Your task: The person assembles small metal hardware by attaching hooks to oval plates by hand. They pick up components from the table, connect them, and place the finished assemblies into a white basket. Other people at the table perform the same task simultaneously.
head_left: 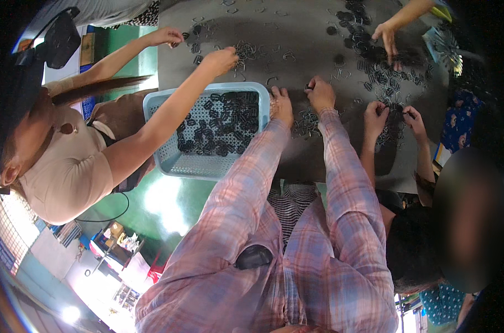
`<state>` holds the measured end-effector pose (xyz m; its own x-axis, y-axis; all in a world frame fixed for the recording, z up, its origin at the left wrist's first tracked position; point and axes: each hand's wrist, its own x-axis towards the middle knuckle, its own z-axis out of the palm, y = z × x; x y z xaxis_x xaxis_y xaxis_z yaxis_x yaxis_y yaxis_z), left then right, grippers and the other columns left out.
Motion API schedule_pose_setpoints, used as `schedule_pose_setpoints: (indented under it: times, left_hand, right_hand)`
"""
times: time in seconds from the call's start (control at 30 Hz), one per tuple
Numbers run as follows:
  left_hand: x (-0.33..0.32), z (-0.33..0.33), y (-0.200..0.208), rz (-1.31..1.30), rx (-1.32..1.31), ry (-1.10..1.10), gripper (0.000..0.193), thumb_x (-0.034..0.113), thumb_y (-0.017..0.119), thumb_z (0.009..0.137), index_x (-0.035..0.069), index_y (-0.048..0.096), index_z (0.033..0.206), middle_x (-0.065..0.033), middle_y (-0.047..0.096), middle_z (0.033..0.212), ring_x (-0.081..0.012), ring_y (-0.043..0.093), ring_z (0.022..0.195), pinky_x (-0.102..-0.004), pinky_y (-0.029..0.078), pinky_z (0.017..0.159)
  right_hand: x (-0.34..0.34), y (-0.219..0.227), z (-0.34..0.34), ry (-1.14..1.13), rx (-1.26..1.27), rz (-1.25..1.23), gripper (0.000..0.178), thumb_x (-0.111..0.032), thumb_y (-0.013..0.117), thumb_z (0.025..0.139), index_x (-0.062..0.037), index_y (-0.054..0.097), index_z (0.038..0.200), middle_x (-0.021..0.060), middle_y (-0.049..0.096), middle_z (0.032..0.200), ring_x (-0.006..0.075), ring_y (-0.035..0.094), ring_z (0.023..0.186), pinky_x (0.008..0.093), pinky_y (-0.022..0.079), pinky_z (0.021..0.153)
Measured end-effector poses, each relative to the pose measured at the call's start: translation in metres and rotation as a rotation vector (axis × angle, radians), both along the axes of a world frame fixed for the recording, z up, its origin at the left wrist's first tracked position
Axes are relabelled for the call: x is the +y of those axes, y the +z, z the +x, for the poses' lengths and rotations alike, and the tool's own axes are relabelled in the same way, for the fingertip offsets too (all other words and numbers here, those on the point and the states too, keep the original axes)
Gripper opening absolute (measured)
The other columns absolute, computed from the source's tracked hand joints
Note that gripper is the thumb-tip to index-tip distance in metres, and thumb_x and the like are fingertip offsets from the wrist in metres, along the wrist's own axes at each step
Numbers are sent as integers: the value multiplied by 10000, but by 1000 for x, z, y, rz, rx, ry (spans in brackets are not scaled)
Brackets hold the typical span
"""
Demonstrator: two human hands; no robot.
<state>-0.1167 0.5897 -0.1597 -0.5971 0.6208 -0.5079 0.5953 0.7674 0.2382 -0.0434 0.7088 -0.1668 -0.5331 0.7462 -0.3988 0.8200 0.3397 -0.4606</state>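
Observation:
My right hand (322, 95) is closed in a pinch on a small black piece (308, 87), held just above the dark table. To its left, my left hand (282, 106) rests with fingers stretched out beside the right rim of a light blue plastic basket (207, 87). Many small black slotted pieces (221, 119) lie inside that basket. Between and below my hands is a pile of small bent metal wire clips (306, 123), partly hidden by my right wrist.
Another person's hands (221, 61) work over wire clips (246, 51) at left, one arm crossing above the basket. At right, a person's hands (377, 117) handle pieces. A further hand (386, 40) reaches in from the far right over black pieces (352, 25).

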Motion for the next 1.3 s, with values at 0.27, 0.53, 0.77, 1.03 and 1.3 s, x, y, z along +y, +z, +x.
schedule_pose_setpoints:
  times: [0.27,0.53,0.77,1.03,1.3]
  left_hand:
    - [-6,-11,9,95,-114,72,340,-12,631,700,13,563,1032,-184,601,993,-351,588,954,-426,472,849]
    - [-111,-57,164,344,7,201,289,14,618,708,62,632,993,-127,613,949,-324,559,929,-403,445,814]
    - [-80,-72,169,507,133,94,312,48,618,746,67,614,1058,-136,555,1161,-324,501,1077,-395,390,935]
    - [7,-12,110,496,-240,-40,412,59,614,747,80,553,1155,-168,439,1288,-394,409,1185,-436,381,976]
    - [14,45,7,56,-123,-59,785,167,671,721,69,280,1396,-272,37,1462,-548,110,1298,-576,284,1032]
  right_hand:
    - [8,44,1,-376,470,-536,271,-30,675,766,-47,613,1029,50,634,749,91,599,621,219,469,573]
    - [-31,109,-30,182,630,-47,388,-288,648,810,-79,584,1130,150,537,1232,309,496,1146,417,422,945]
    - [-5,-17,31,195,-89,340,658,-388,504,893,-68,265,1417,134,199,1492,319,194,1370,456,198,1106]
    - [-82,18,95,247,44,102,558,-298,521,893,-101,342,1384,141,219,1480,350,262,1334,461,283,1062]
    - [-61,11,89,-18,38,284,358,-210,510,888,-79,530,1221,158,376,1397,363,409,1236,434,371,1008]
